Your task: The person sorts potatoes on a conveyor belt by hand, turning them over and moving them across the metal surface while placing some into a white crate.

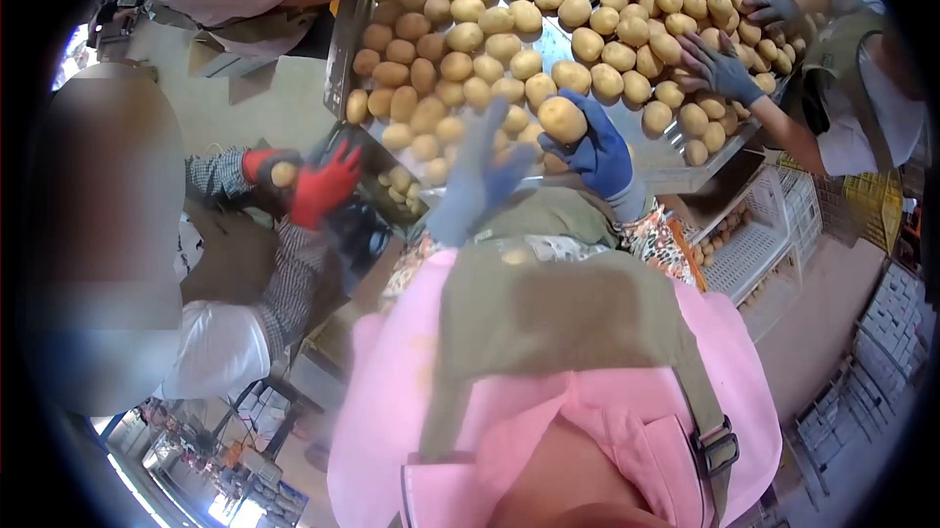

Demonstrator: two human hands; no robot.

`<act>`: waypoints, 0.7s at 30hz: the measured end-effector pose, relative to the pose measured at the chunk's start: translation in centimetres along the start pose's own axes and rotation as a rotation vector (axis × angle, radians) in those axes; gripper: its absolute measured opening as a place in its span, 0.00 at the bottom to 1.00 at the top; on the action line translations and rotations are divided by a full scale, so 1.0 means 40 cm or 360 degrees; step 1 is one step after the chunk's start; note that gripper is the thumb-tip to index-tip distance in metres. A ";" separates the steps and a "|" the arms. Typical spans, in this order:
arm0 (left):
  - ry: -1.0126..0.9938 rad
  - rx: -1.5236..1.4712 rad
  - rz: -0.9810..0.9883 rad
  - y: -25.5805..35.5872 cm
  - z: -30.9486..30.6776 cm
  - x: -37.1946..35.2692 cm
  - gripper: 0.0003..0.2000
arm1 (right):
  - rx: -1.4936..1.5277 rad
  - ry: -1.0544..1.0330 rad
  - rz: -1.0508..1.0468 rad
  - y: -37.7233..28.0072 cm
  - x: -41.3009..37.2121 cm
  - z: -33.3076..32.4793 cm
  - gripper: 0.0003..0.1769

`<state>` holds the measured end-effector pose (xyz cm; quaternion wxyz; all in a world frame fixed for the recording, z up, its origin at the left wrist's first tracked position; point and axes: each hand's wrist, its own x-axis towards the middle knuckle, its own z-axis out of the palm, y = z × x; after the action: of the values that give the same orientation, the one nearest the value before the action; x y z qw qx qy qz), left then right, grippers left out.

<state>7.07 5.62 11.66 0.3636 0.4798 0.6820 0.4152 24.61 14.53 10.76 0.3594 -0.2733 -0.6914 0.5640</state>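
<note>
We hold a potato (562,121) at the near edge of the metal bench (676,179).
Our right hand (601,152) clamps its fingers on it; our blurred left hand (482,171) spreads its fingers near other potatoes (607,83).

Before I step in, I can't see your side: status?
Right hand: potato in grip. Left hand: open, motion-blurred. Loose potatoes crowd metal tray.
</note>
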 end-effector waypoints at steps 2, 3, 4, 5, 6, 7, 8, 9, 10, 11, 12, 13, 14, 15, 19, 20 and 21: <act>-0.0184 -0.0650 -0.0214 0.087 0.019 0.003 0.40 | 0.0038 -0.0101 0.0085 -0.018 -0.012 -0.007 0.35; -0.0198 -0.0395 0.0072 0.055 0.043 0.032 0.39 | 0.0014 -0.0165 0.0029 -0.015 -0.013 -0.006 0.35; -0.0100 -0.0243 0.0060 0.054 0.063 0.031 0.38 | -0.0007 -0.0227 -0.0024 -0.013 -0.022 -0.003 0.34; -0.0004 -0.0091 0.0066 0.055 0.074 0.031 0.36 | -0.0004 -0.0223 -0.0021 -0.015 -0.034 0.005 0.34; -0.0009 -0.0090 0.0080 0.047 0.077 0.034 0.36 | 0.0164 -0.0205 -0.0007 -0.018 -0.044 0.010 0.34; 0.0009 -0.0018 0.0145 0.036 0.079 0.034 0.35 | 0.0333 -0.0183 0.0014 -0.020 -0.051 0.012 0.34; 0.0025 0.0054 0.0198 0.026 0.082 0.024 0.34 | 0.0034 -0.0241 -0.0113 -0.021 -0.049 0.000 0.32; 0.0012 0.0055 0.0192 0.028 0.082 0.018 0.34 | 0.0037 -0.0232 -0.0103 -0.025 -0.050 -0.005 0.32; 0.0071 0.0129 0.0280 0.029 0.083 0.013 0.33 | 0.0016 -0.0255 -0.0081 -0.027 -0.053 -0.007 0.32; 0.0124 0.0205 0.0355 0.032 0.082 0.000 0.33 | 0.0002 -0.0280 -0.0048 -0.024 -0.063 -0.005 0.32; 0.0114 0.0197 0.0330 0.035 0.082 -0.004 0.33 | 0.0537 -0.0304 0.0276 -0.006 -0.067 -0.012 0.31; 0.0097 0.0201 0.0312 0.037 0.078 -0.004 0.33 | 0.0551 -0.0294 0.0295 0.006 -0.070 -0.009 0.31; 0.0057 0.0245 0.0390 0.049 0.071 -0.001 0.33 | 0.0588 -0.0292 0.0245 0.017 -0.074 -0.008 0.32; 0.0020 0.0286 0.0475 0.051 0.068 0.005 0.33 | 0.0620 -0.0290 0.0192 0.027 -0.084 -0.008 0.33; -0.0291 0.0151 0.0336 0.035 0.060 0.011 0.36 | 0.1308 0.0058 0.1135 -0.047 -0.058 0.018 0.31; -0.0285 0.0146 0.0326 0.034 0.048 0.004 0.36 | 0.1306 0.0051 0.1146 -0.022 -0.075 0.008 0.31; -0.0329 0.0208 0.0346 0.033 0.032 -0.002 0.34 | 0.0847 0.0080 0.0983 0.032 -0.113 -0.021 0.27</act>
<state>8.70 6.10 12.38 0.3528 0.6136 0.6107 0.3551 27.91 11.76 8.77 0.2482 -0.3792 -0.3977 0.7978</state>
